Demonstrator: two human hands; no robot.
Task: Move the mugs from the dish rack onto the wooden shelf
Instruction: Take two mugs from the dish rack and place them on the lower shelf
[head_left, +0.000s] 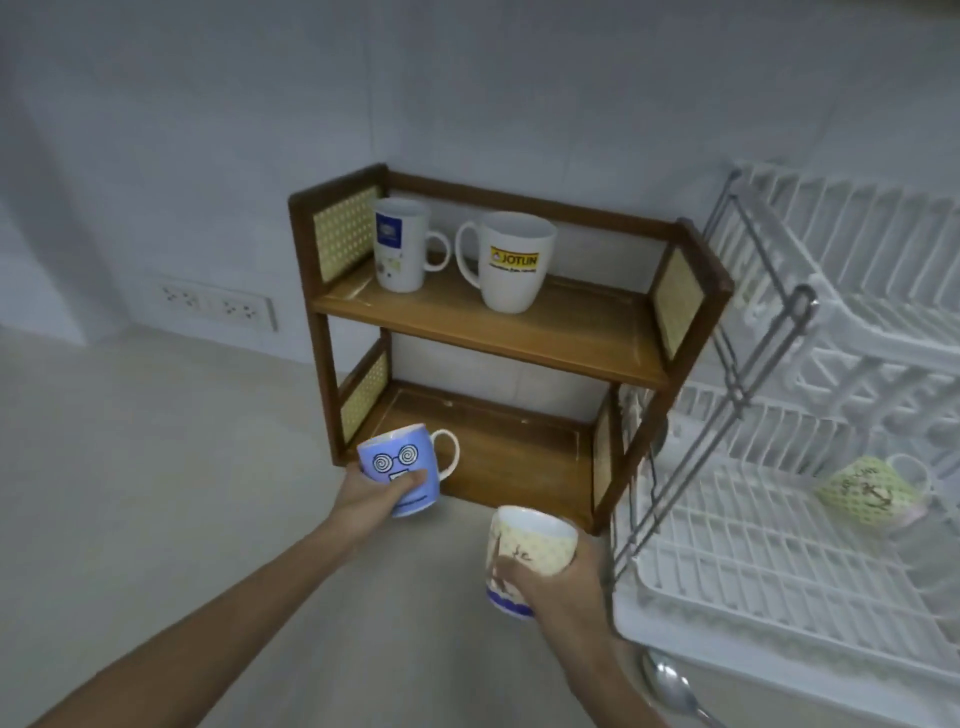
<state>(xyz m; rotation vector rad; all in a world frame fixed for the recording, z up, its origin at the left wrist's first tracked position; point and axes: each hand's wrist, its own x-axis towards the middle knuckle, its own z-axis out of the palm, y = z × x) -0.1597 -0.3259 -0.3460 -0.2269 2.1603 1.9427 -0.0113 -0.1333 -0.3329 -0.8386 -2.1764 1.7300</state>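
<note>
Now my left hand (382, 491) grips the blue mug (400, 470) and my right hand (553, 582) the yellow mug (530, 545), both low centre, bound for the wooden shelf (488, 332).

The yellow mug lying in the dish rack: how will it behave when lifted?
The yellow mug looks ceramic, so probably rigid and breakable if knocked on the dish rack. It lies on its side, so it may roll a little. Its handle appears reachable, though blurred.

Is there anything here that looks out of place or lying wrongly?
One thing: a yellow patterned mug lies on its side in the lower tier of the dish rack, not upright. A spoon lies below the rack.
</note>
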